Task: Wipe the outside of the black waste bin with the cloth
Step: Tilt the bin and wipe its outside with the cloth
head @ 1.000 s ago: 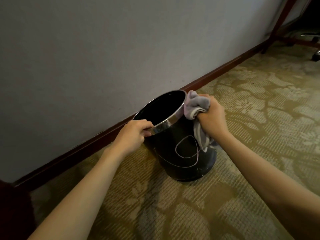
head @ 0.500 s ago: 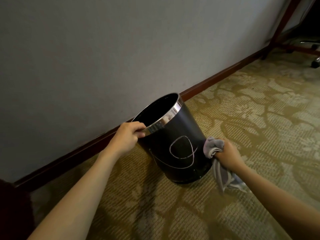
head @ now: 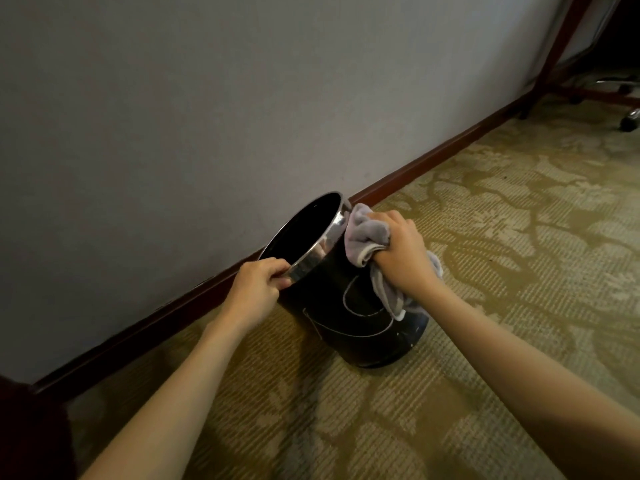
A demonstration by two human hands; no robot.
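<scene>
Head view. A black waste bin [head: 349, 306] stands on the patterned carpet [head: 485, 237], close to the baseboard [head: 433, 161] where the floor meets the grey wall [head: 207, 98]. The bin is tilted, its open mouth leaning toward the wall and its base resting on the carpet on the side away from the wall. A shiny metal band [head: 320, 249] runs round the rim. Pale looping lines show on the dark outer face.

The left hand [head: 258, 287] grips the near part of the rim, fingers curled over the metal band with the thumb on the outside. The right hand [head: 403, 252] lies on the far right side of the bin, just below the rim, its fingers closed round a bunched grey cloth [head: 367, 235]. The bunched part of the cloth is pressed against the upper wall of the bin beside the rim; a loose tail hangs down under the wrist along the side of the bin. The bin thus sits between the two hands, with both forearms reaching in from the lower edge.

At the far right edge of the floor, red-brown furniture legs [head: 554, 53] and a chair caster [head: 629, 121] appear.
</scene>
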